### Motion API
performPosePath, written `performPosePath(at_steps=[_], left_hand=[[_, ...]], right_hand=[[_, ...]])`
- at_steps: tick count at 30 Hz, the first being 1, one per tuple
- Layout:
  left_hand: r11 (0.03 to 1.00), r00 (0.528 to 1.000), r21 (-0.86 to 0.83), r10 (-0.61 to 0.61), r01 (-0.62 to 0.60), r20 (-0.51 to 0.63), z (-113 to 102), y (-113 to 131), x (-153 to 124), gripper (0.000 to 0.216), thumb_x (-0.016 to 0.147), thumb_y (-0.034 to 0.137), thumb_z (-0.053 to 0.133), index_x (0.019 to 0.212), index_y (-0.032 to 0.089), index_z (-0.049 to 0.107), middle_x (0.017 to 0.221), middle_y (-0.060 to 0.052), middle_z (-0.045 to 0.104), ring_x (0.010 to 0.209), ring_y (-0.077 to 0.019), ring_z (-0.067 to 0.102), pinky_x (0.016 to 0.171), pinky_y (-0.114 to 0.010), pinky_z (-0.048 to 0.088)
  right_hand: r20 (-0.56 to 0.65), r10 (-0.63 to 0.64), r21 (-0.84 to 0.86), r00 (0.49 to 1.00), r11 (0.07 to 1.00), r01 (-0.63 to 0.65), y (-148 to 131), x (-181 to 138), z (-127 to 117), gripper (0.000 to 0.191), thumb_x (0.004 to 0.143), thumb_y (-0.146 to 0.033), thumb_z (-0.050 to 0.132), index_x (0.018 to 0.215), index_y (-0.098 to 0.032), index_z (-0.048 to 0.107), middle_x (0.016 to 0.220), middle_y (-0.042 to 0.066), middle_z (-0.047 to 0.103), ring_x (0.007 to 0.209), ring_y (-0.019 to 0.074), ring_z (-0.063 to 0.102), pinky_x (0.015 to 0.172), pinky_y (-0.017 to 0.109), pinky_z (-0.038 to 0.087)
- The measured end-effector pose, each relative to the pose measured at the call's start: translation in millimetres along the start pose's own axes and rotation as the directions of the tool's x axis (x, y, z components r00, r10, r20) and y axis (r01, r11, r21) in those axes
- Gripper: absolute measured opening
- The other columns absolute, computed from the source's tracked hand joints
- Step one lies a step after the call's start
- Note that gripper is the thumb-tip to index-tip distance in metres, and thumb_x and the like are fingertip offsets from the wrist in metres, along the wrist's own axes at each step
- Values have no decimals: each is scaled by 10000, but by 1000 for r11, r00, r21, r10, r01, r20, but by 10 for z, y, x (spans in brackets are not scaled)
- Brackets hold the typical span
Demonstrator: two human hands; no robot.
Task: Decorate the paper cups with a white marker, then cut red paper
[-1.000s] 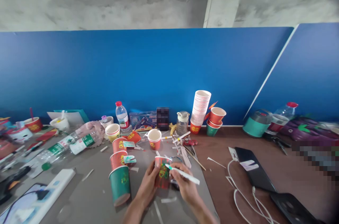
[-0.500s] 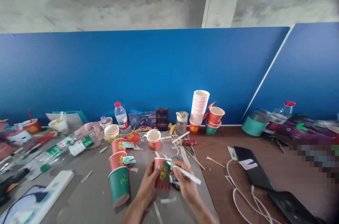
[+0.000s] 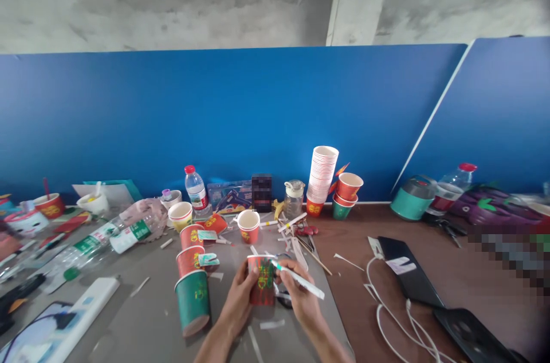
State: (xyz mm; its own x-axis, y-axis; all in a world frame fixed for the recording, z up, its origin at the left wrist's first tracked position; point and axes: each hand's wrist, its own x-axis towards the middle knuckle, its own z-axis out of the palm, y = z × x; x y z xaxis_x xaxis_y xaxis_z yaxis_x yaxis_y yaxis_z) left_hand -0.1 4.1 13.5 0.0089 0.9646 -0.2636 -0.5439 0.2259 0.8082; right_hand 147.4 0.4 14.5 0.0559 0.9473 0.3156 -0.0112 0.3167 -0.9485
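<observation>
A red paper cup with dark green strokes and yellow lettering is held upright by my left hand, the thumb lying against its side. My right hand grips a white marker with a green tip; the tip is at the cup's upper right edge. Whether it touches the paper I cannot tell. Left of my hands, a green cup lies joined to red cups in a row, with light green paper pieces stuck on. Behind stands a red cup with a handle.
A tall stack of paper cups stands by the blue partition, beside a glass jar. Plastic bottles lie at left near a white power strip. At right are a white cable and a black power bank.
The cup in my left hand has turned slightly, showing more of its lettering, and shifted a little left. The marker stays at its upper edge.
</observation>
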Motion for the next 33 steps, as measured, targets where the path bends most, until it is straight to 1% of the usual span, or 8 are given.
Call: performPosePath(at_steps=[3, 7, 9, 13, 17, 23, 26, 33], left_hand=[[1000, 999, 7, 25, -25, 22, -14, -9, 16, 434, 638, 352, 744, 1013, 173, 620, 970, -84, 699, 796, -192, 665, 720, -287, 530], [1000, 1000, 4, -17, 17, 3, -15, -6, 16, 471, 642, 357, 739, 1059, 184, 606, 965, -84, 705, 775, -202, 674, 689, -300, 539], [1000, 1000, 5, -29, 29, -11, -14, -6, 15, 500, 627, 361, 747, 1071, 182, 603, 964, -90, 708, 760, -210, 678, 662, -302, 542], [1000, 1000, 1, 0, 0, -1, -16, -8, 12, 484, 605, 357, 764, 1032, 174, 628, 1002, -103, 701, 813, -217, 675, 707, -292, 536], [1000, 1000, -14, -8, 8, 12, -1, 8, 0, 451, 599, 350, 770, 1001, 189, 643, 984, -92, 711, 833, -225, 674, 740, -304, 532], [1000, 1000, -21, -14, 14, -7, 57, 61, -37, 445, 607, 339, 766, 1002, 182, 636, 988, -95, 712, 827, -230, 681, 724, -308, 541], [999, 1000, -33, -13, 13, -2, 59, 68, -36, 425, 618, 325, 761, 998, 183, 633, 967, -84, 717, 812, -214, 682, 718, -300, 543], [999, 1000, -49, -14, 12, -26, 49, 66, -14, 443, 597, 331, 772, 985, 168, 633, 898, -78, 725, 737, -209, 680, 641, -305, 553]], right_hand=[[16, -3, -16, 1000, 1000, 4, -30, -15, 15, 272, 824, -427, 541, 847, -178, 647, 715, 42, 648, 621, 172, 616, 560, 247, 503], [-81, 18, -49, 997, 999, -22, -10, 19, 1, 291, 817, -440, 541, 828, -166, 639, 693, 41, 644, 570, 168, 614, 535, 251, 505], [-87, 12, -46, 996, 999, -16, -7, 26, -9, 295, 812, -441, 549, 820, -161, 641, 693, 41, 643, 560, 166, 616, 526, 250, 504], [5, -41, -7, 999, 999, 41, -76, -12, -19, 279, 819, -419, 557, 899, -172, 659, 776, 59, 670, 635, 179, 637, 563, 249, 518], [92, -105, 24, 990, 994, 103, -162, -44, -31, 327, 828, -428, 541, 999, -179, 668, 846, 81, 692, 717, 205, 648, 621, 265, 533], [-45, -17, 2, 999, 1000, 17, -96, -20, 6, 330, 841, -450, 520, 930, -177, 682, 825, 82, 701, 688, 201, 651, 618, 269, 537], [-46, -10, 18, 999, 1000, 11, -62, -21, 24, 318, 841, -435, 524, 955, -174, 665, 852, 81, 695, 691, 197, 649, 620, 270, 539], [-108, -37, -61, 993, 998, 31, -69, -4, 7, 285, 840, -407, 522, 917, -171, 662, 740, 49, 667, 587, 161, 604, 571, 248, 513]])
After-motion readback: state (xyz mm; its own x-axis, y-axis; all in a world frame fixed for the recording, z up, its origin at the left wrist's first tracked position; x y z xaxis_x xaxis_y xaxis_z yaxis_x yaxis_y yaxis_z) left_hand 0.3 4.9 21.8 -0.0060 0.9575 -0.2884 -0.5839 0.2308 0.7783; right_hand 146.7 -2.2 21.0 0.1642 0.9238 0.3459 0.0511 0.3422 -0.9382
